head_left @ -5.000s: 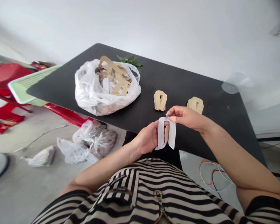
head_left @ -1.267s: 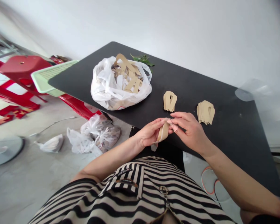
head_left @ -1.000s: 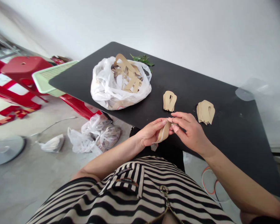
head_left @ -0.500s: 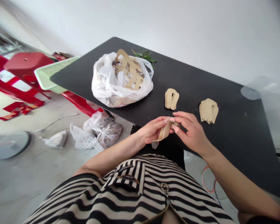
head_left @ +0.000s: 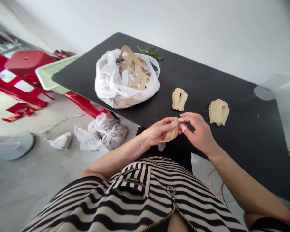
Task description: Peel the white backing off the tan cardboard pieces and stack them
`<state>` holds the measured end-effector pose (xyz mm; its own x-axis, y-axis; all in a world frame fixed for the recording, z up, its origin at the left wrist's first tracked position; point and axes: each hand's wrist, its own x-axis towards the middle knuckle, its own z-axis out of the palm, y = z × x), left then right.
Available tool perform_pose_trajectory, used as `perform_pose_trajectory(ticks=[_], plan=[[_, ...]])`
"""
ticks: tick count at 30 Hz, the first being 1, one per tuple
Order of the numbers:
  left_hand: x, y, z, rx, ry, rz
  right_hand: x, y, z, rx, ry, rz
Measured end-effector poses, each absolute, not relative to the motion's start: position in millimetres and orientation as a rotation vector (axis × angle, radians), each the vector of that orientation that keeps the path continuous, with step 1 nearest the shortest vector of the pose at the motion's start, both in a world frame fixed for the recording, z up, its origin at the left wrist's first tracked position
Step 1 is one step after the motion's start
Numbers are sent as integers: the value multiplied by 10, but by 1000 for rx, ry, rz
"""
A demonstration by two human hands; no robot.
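Note:
A curved tan strip [head_left: 171, 134] with a pale edge is held close to my body, over the table's front edge. My left hand [head_left: 159, 131] is closed around it, thumb on top. The fingertips of my right hand [head_left: 197, 131] pinch its right end, close against the left fingertips. Just beyond my hands lies a small stack of tan looped pieces [head_left: 179, 99], and a second, larger stack [head_left: 218, 111] lies to the right. A white plastic bag [head_left: 106, 87] full of tan and white scraps stands open at the left of the table.
The black table [head_left: 195, 75] runs along a white wall. Green leaves [head_left: 151, 52] lie behind the bag. Red stools [head_left: 29, 62] and a pale green basket [head_left: 47, 75] are at the left; tied bags [head_left: 113, 135] lie on the floor.
The tan strip has turned and its lower end now curls closer to my left hand. My hands stay together, with slight finger movement. The view has shifted slightly.

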<state>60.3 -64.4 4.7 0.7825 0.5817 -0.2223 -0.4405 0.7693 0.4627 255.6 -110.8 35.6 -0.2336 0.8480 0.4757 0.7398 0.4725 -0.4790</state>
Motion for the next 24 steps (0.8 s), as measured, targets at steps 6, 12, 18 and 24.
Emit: perform_pose_trajectory(ticks=[6,12,18,24], plan=[[596,-659,80,391,359,577,2536,-1145,317,-1287,-1984,176],[614,-679,73,362,376,614,2539,-1198,278,-1261,-1928,147],[617,-687,90,363,393,612,2541,-1188,272,-1243,-1928,140],[612,-689,97,379,412,627,2536,-1133,249,-1257,-1934,159]])
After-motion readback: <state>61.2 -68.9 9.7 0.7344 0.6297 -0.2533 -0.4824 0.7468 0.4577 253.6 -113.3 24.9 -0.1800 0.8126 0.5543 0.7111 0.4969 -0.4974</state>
